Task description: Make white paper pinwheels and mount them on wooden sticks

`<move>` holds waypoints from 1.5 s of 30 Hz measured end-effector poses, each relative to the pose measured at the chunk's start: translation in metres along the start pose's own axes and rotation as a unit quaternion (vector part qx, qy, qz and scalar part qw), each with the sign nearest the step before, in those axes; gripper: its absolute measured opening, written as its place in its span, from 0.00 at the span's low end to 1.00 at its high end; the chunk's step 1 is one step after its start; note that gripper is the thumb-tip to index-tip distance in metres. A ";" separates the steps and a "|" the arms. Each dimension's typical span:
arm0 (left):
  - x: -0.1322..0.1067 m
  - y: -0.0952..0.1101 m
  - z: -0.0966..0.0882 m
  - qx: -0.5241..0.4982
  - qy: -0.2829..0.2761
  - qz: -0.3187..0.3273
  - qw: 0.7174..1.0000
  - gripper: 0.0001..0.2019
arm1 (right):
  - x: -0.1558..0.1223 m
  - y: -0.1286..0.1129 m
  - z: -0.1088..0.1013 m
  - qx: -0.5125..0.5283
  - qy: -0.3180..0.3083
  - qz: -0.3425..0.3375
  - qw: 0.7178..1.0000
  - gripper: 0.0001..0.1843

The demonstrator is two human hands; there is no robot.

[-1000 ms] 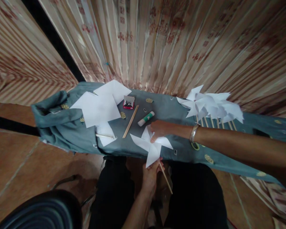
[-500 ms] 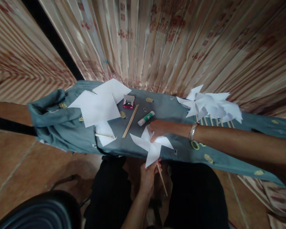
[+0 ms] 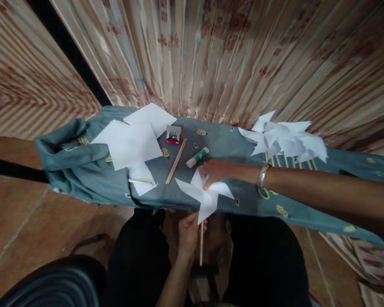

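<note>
Right grip (image 3: 216, 169) clamps pinwheel (image 3: 208, 199) at centre | left grip (image 3: 189, 233) pinches stick (image 3: 201, 251), six o'clock of pinwheel | looks light, creasable; I'd hold centre, stick

Two hands (image 3: 189, 234), one glue stick (image 3: 197, 157), one box (image 3: 173, 135).

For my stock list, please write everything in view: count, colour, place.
Pinwheel: one, white, front centre
Stick: one, pale, below pinwheel
Other pinwheels: several, white, right
Sheets: several, white, left
Rod: one, pale, nearest sheet
Loose sticks: about two, tan, centre
Box: one, red, centre
Tube: one, white-green, centre
Loop: one clear, yellowish, right
Cloth: one, grey, beneath these
Curtains: count unclear, beige, behind
Bars: two, black, left
Seat: one, black, lower left
Floor: one, brown, below
Dark item: one, far right
Bracelet: one, silvery, right wrist
Trouser legs: two, black, below
Left hand: one, bare, at stick
Right hand: one, bare, on pinwheel
</note>
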State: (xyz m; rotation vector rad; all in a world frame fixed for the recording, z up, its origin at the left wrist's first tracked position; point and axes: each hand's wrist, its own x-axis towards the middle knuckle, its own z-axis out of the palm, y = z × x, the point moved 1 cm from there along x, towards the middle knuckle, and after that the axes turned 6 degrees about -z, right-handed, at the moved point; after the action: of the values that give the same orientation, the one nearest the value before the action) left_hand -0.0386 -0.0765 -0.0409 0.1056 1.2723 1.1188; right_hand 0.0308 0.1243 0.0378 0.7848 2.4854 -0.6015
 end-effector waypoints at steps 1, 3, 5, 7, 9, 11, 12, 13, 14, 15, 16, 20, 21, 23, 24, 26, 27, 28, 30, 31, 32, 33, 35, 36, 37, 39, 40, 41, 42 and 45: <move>0.000 -0.002 0.002 -0.005 -0.011 -0.002 1.000 0.12 | 0.000 0.000 0.000 -0.005 -0.012 -0.001 1.000 0.25; -0.001 -0.006 0.009 -0.024 -0.028 -0.013 0.999 0.12 | 0.000 0.000 -0.001 -0.012 -0.034 -0.001 0.999 0.26; -0.003 -0.009 0.016 -0.053 -0.026 -0.029 0.998 0.12 | 0.000 0.000 -0.001 -0.012 -0.041 0.000 0.999 0.26; -0.005 -0.011 0.023 -0.085 -0.022 -0.043 0.995 0.13 | 0.001 0.000 -0.001 -0.009 -0.042 -0.001 0.999 0.25; -0.006 -0.012 0.028 -0.107 -0.023 -0.056 0.992 0.14 | 0.002 0.001 0.000 -0.002 -0.039 -0.005 0.999 0.24; -0.006 -0.013 0.033 -0.118 -0.030 -0.064 0.990 0.15 | 0.002 0.001 0.000 0.007 -0.029 -0.006 1.000 0.22; -0.006 -0.014 0.035 -0.121 -0.033 -0.067 0.990 0.15 | 0.002 0.001 0.000 0.011 -0.022 -0.005 1.000 0.21; -0.005 -0.015 0.037 -0.122 -0.037 -0.069 0.989 0.15 | 0.001 0.001 0.001 0.015 -0.015 -0.004 1.000 0.20; -0.004 -0.017 0.039 -0.123 -0.040 -0.069 0.989 0.15 | 0.001 0.001 0.001 0.019 -0.008 -0.002 1.000 0.19; -0.003 -0.018 0.040 -0.124 -0.041 -0.070 0.989 0.14 | 0.001 0.001 0.001 0.024 -0.003 -0.001 1.000 0.18; -0.003 -0.019 0.040 -0.125 -0.040 -0.069 0.989 0.14 | 0.001 0.000 0.002 0.030 0.002 0.000 1.000 0.17; -0.004 -0.021 0.040 -0.118 -0.035 -0.051 0.991 0.15 | -0.002 0.000 0.001 0.059 0.019 0.002 0.998 0.15; -0.005 -0.020 0.039 -0.113 -0.035 -0.046 0.992 0.16 | -0.003 0.000 0.000 0.069 0.021 0.003 0.997 0.14; -0.008 -0.017 0.037 -0.100 -0.033 -0.037 0.994 0.16 | -0.007 0.002 -0.001 0.088 0.025 0.006 0.996 0.13; -0.010 -0.016 0.036 -0.094 -0.031 -0.034 0.995 0.16 | -0.010 0.003 -0.001 0.095 0.025 0.007 0.995 0.13; -0.013 -0.012 0.035 -0.081 -0.032 -0.029 0.996 0.15 | -0.017 0.006 0.000 0.129 0.021 0.005 0.991 0.14; -0.015 -0.009 0.035 -0.075 -0.038 -0.026 0.996 0.15 | -0.021 0.009 0.001 0.161 0.019 0.004 0.987 0.15; -0.017 -0.007 0.035 -0.069 -0.046 -0.022 0.996 0.15 | -0.026 0.011 0.003 0.200 0.020 0.003 0.980 0.16; -0.020 -0.002 0.036 -0.059 -0.059 -0.014 0.996 0.15 | -0.037 0.017 0.008 0.283 0.041 0.008 0.958 0.19; -0.021 0.001 0.036 -0.055 -0.061 -0.012 0.997 0.15 | -0.042 0.019 0.011 0.314 0.063 0.012 0.947 0.21; -0.022 0.004 0.037 -0.049 -0.060 -0.011 0.997 0.14 | -0.048 0.021 0.014 0.339 0.086 0.018 0.937 0.23; -0.022 0.006 0.037 -0.042 -0.058 -0.010 0.997 0.14 | -0.053 0.023 0.017 0.368 0.108 0.021 0.923 0.24; -0.022 0.011 0.038 -0.023 -0.053 -0.002 0.998 0.13 | -0.063 0.025 0.024 0.445 0.155 0.031 0.882 0.26; -0.021 0.014 0.039 -0.011 -0.052 0.005 0.999 0.12 | -0.068 0.026 0.027 0.480 0.182 0.032 0.858 0.26; -0.021 0.017 0.039 0.003 -0.053 0.015 0.999 0.12 | -0.071 0.027 0.030 0.513 0.212 0.029 0.831 0.26; -0.018 0.024 0.042 0.033 -0.053 0.033 0.998 0.12 | -0.076 0.030 0.036 0.575 0.270 0.023 0.772 0.25; -0.017 0.029 0.044 0.048 -0.055 0.040 0.997 0.12 | -0.077 0.031 0.039 0.601 0.297 0.022 0.742 0.25; -0.016 0.034 0.046 0.061 -0.058 0.045 0.995 0.12 | -0.078 0.033 0.042 0.622 0.321 0.022 0.714 0.24; -0.014 0.039 0.049 0.072 -0.063 0.051 0.994 0.13 | -0.077 0.035 0.046 0.638 0.345 0.023 0.688 0.24; -0.005 0.061 0.060 0.094 -0.084 0.065 0.990 0.14 | -0.074 0.044 0.055 0.663 0.425 0.039 0.615 0.26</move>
State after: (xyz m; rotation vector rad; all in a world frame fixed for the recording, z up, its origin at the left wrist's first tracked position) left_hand -0.0271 -0.0199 0.0221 0.4214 1.2312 1.0750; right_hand 0.1276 0.0973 0.0224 2.0243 2.2053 -2.6762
